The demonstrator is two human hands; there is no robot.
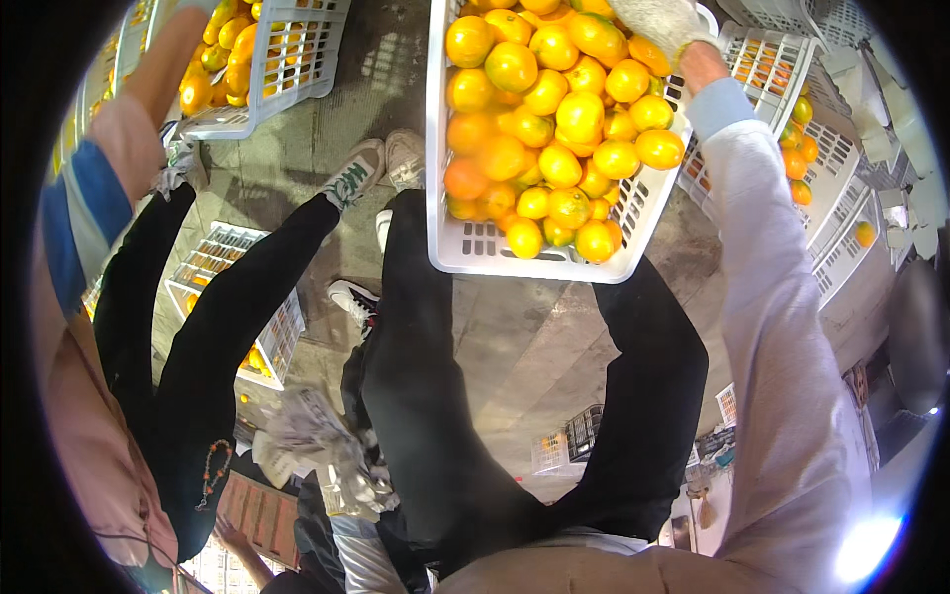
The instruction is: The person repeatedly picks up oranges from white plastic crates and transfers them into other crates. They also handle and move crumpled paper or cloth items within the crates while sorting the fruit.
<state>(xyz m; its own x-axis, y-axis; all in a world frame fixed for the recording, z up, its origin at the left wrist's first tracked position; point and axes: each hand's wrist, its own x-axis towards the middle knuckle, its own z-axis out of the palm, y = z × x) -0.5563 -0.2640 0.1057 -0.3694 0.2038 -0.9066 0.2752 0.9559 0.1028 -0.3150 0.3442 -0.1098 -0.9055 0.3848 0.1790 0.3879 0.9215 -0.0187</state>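
Note:
My right hand (657,26), in a pale knit glove, reaches over the right side of a white plastic crate (534,269) at the top of the view. Its fingers run past the upper edge and cannot be made out. Orange citrus fruits (560,163), some greenish, fill the crate; a blurred patch lies over those on the left. The crate's near end appears above my knees. Low beside my left thigh, my left hand (356,490), also gloved, grips a crumpled bundle of translucent plastic bags (300,431).
At left, another person's arm (152,74) extends towards a fruit-filled crate (256,111). Behind that person's black-trousered legs (245,289) stands a smaller white crate (278,349). Stacked crates with fruit (805,148) line the right side. A shoe (356,303) shows beside my left leg.

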